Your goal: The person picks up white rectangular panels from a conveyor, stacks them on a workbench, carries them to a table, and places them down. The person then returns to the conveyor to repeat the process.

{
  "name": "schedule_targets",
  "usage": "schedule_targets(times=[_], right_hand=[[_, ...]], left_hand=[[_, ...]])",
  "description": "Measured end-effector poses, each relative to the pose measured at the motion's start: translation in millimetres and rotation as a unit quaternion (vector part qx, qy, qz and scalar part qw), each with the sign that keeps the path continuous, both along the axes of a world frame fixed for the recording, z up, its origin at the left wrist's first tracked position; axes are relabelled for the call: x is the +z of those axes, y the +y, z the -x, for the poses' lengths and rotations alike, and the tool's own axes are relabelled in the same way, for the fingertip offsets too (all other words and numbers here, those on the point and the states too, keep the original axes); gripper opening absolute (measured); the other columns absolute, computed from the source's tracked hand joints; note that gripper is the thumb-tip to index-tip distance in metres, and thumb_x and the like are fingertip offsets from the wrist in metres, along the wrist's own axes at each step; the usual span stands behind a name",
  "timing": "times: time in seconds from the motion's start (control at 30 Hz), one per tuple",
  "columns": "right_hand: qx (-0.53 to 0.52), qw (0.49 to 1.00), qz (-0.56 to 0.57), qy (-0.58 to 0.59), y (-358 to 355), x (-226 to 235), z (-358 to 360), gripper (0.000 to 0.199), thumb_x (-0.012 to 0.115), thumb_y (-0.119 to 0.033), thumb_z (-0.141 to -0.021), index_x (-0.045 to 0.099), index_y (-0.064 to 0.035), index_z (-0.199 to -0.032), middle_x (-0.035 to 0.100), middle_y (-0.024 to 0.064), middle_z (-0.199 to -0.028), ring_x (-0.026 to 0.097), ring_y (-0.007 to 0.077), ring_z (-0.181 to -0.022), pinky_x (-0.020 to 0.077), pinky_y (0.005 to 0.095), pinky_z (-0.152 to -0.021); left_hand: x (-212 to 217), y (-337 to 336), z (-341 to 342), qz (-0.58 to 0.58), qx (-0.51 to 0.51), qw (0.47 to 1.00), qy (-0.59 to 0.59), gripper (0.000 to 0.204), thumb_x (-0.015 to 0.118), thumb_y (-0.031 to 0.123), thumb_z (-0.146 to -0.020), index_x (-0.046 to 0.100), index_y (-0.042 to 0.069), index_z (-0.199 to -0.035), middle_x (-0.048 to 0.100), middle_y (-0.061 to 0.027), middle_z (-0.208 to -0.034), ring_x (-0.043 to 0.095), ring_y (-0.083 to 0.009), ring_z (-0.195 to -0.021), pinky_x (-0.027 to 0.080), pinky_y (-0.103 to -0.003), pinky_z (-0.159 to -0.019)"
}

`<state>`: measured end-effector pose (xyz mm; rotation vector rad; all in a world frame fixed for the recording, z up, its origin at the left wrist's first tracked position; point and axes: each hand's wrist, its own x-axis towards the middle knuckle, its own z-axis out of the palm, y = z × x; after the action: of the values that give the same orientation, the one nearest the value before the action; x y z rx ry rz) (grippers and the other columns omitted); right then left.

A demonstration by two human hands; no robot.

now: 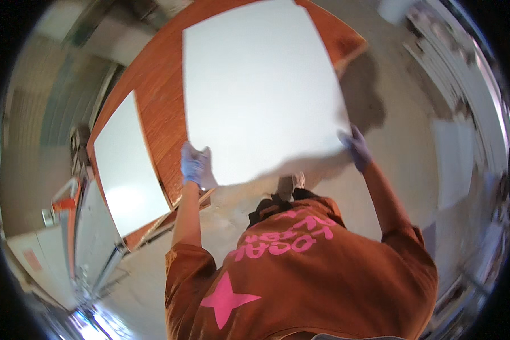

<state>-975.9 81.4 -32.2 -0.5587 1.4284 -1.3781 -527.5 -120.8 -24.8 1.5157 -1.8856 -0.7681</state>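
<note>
A large white panel (260,90) spans the space between my hands, over a reddish-brown wood-grain table (161,124). My left hand (194,163), in a thin bluish glove, grips the panel's near left corner. At its near right edge, my right hand (356,148), gloved alike, has its fingers closed on the board. The panel's near edge sticks out past the table toward me, and its far part lies above the tabletop. Whether the far end touches the table I cannot tell.
A second, narrower white panel (131,170) lies on the table's left part. Beyond it at left stands a pale machine (90,238) with an orange part. Stacked boards (436,73) line the far right, and a pale sheet (453,161) lies on the floor (396,153) at right.
</note>
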Motion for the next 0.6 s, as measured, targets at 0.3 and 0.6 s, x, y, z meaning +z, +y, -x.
schedule_targets(times=[0.3,0.6], right_hand=[[0.117,0.979,-0.122,-0.113,39,14,27,0.057,0.065,-0.035,-0.083,0.049,-0.0024,-0.127,0.058,0.0065,-0.116,0.054,0.0195,-0.106,0.0441,0.0331,-0.09],[0.192,0.949,-0.036,-0.249,-10,-15,-31,0.04,0.049,-0.044,-0.092,0.059,-0.0092,-0.11,0.059,0.0036,-0.098,0.054,0.0187,-0.091,0.0442,0.0341,-0.087]], left_hand=[[-65,115,-58,-0.383,0.1,0.793,0.463,0.051,0.069,0.019,-0.083,0.046,-0.006,-0.121,0.059,-0.0087,-0.114,0.054,-0.0125,-0.102,0.045,-0.026,-0.087],[31,123,-113,-0.362,0.193,0.549,0.728,0.044,0.045,0.016,-0.095,0.035,-0.015,-0.125,0.046,-0.0274,-0.127,0.05,-0.0297,-0.114,0.044,-0.037,-0.099]])
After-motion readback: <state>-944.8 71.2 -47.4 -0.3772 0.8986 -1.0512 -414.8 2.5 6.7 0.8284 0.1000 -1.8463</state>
